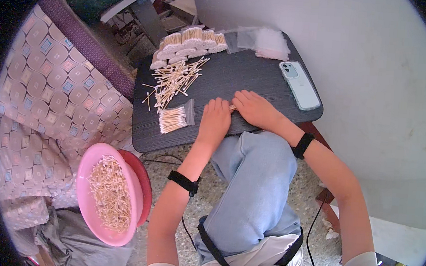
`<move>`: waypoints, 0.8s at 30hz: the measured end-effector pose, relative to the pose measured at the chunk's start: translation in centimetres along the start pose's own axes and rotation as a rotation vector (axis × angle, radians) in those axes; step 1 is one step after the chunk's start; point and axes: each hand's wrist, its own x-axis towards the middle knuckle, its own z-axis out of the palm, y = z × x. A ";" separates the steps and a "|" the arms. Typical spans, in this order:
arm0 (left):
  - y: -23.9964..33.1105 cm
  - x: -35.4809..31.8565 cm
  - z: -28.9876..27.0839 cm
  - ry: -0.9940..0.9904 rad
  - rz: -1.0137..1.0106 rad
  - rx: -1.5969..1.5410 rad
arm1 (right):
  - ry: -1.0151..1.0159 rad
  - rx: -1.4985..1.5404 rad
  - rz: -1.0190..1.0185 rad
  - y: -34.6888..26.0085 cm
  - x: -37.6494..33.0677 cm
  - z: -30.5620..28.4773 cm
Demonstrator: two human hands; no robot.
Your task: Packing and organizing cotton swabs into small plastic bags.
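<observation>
My left hand [215,120] and my right hand [256,109] meet near the front edge of a dark folding table [237,80]. Both are closed around a small bundle of cotton swabs [232,108]; only a short piece of it shows between my fingers. Left of my left hand lies a clear zip bag [173,119] filled with cotton swabs in a row. A loose heap of cotton swabs [179,80] spreads behind that bag. Farther back, several filled bags of swabs [190,42] are stacked at the table's far left.
Flat clear bags [265,41] lie along the far edge. A phone in a clear case [300,86] rests at the table's right. Below left, a pink basin [85,175] of loose swabs sits on a red stool [146,188]. A pale wall [376,96] borders the right side.
</observation>
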 end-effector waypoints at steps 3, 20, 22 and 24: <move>-0.3 -0.6 0.1 0.052 0.038 -0.030 | -0.015 -0.016 -0.021 -0.2 0.2 0.0; 0.6 -2.0 -4.9 -0.177 -0.103 -0.384 | -0.408 0.543 0.108 -0.8 1.3 -6.3; 0.6 -2.6 -6.0 -0.212 -0.108 -0.397 | -0.441 0.819 0.103 -1.3 1.5 -7.0; 0.9 -3.2 -7.2 -0.231 -0.186 -0.458 | -0.383 0.834 0.118 -2.1 1.6 -7.1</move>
